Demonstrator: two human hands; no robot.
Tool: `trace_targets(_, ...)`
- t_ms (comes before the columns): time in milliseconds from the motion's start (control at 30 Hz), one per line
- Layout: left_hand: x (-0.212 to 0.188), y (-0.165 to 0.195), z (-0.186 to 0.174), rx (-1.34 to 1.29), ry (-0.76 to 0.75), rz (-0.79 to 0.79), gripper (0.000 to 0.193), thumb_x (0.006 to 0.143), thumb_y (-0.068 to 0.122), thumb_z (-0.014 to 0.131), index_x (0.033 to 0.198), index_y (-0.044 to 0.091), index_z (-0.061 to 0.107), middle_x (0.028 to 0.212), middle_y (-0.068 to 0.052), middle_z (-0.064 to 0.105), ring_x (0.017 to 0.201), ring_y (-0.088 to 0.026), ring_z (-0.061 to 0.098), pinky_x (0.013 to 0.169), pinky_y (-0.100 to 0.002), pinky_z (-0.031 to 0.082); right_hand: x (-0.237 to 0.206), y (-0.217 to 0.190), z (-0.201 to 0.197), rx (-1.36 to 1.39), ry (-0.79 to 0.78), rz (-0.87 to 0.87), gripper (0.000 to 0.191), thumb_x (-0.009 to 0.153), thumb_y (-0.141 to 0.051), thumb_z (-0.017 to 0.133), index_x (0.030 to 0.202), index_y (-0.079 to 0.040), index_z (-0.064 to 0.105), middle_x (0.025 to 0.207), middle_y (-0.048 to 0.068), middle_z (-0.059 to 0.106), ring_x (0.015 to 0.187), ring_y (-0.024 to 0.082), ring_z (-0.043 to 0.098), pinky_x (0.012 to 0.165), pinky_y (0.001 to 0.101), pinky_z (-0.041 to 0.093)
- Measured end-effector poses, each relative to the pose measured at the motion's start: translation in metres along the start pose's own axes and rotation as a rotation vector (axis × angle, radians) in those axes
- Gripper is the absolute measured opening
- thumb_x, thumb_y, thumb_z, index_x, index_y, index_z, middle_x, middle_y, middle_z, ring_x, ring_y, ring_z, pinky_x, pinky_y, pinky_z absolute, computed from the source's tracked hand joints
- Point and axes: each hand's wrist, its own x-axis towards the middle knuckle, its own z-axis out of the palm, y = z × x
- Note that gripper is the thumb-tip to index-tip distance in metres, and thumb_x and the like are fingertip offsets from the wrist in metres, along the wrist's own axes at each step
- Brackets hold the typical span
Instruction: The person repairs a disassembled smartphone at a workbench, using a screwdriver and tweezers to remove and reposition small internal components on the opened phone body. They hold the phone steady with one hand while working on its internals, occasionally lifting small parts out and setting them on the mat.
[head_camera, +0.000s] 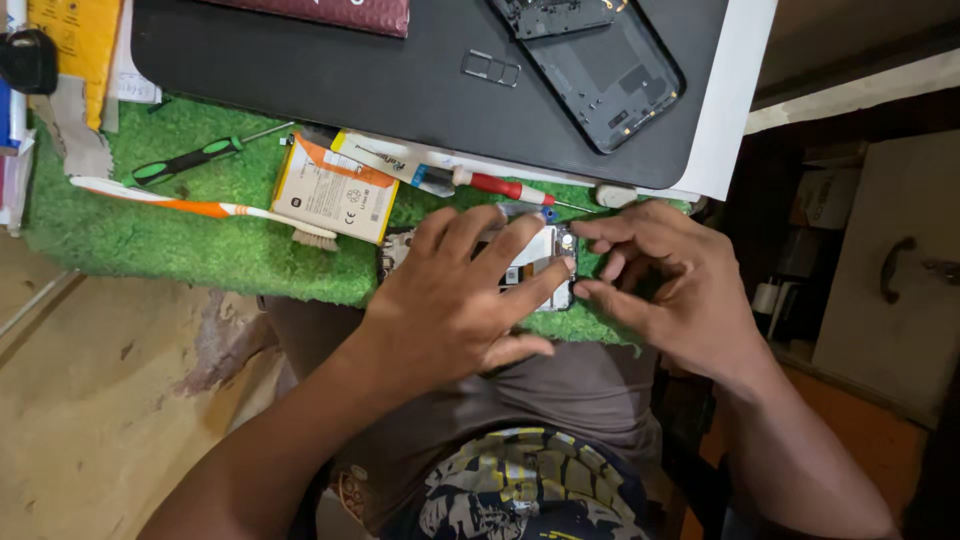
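Pressing hand: the left hand (450, 295) lies flat with fingers spread over an opened phone (540, 262); it grips nothing, only bears down on the device
Pinching hand: the right hand (665, 285) is partly curled, thumb and forefinger tips close together at the phone's right end; whether they hold a small part I cannot tell
Phone: it rests at the near edge of a green turf mat (180, 240), inner boards showing between the fingers; mostly hidden by the left hand
Battery: a flat yellow-and-white battery (335, 190) lies on the mat just left of the phone
Tools: a red-handled screwdriver (500, 186) above the phone; a green-handled screwdriver (190, 160) and an orange-and-white toothbrush (200, 208) further left
Back: a dark phone back cover (605, 75) and a small SIM tray (491, 68) lie on a black mat (350, 90)
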Motion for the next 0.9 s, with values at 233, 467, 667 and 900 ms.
trace_targets(233, 0.001, 0.0, 0.001, -0.007, 0.018, 0.015, 0.049, 0.089, 0.035, 0.08, 0.132, 0.015, 0.069, 0.137, -0.014, 0.053, 0.124, -0.034, 0.05, 0.106, -0.049, 0.04, 0.003, -0.002, -0.002, -0.026, -0.016, -0.024, 0.061, 0.073, 0.002, 0.085, 0.131, -0.005, 0.067, 0.103, 0.004, 0.064, 0.083, 0.008, 0.064, 0.066, 0.0211, 0.055)
trace_targets(467, 0.002, -0.006, -0.002, -0.105, 0.047, 0.086, 0.054, 0.085, 0.035, 0.083, 0.132, 0.014, 0.065, 0.134, -0.014, 0.053, 0.124, -0.036, 0.052, 0.104, -0.051, 0.042, 0.002, -0.004, -0.001, -0.085, -0.007, -0.1, 0.06, 0.074, 0.004, 0.08, 0.131, -0.006, 0.068, 0.118, 0.008, 0.063, 0.087, 0.012, 0.066, 0.069, 0.0233, 0.057)
trace_targets(667, 0.01, -0.009, -0.005, -0.284, 0.038, 0.176, 0.058, 0.086, 0.038, 0.085, 0.136, 0.022, 0.06, 0.137, -0.009, 0.053, 0.124, -0.034, 0.052, 0.106, -0.054, 0.043, 0.002, 0.013, -0.003, -0.182, 0.138, -0.476, 0.037, 0.083, -0.005, 0.078, 0.119, -0.001, 0.072, 0.114, 0.014, 0.074, 0.107, 0.022, 0.073, 0.091, 0.0302, 0.059)
trace_targets(900, 0.005, -0.019, -0.015, -0.305, 0.053, 0.265, 0.052, 0.097, 0.042, 0.077, 0.143, 0.025, 0.058, 0.154, -0.008, 0.052, 0.134, -0.031, 0.058, 0.116, -0.048, 0.047, -0.009, 0.021, -0.004, -0.139, 0.269, -0.735, 0.024, 0.084, -0.012, 0.086, 0.103, -0.002, 0.075, 0.1, 0.013, 0.074, 0.094, 0.022, 0.076, 0.074, 0.0277, 0.062)
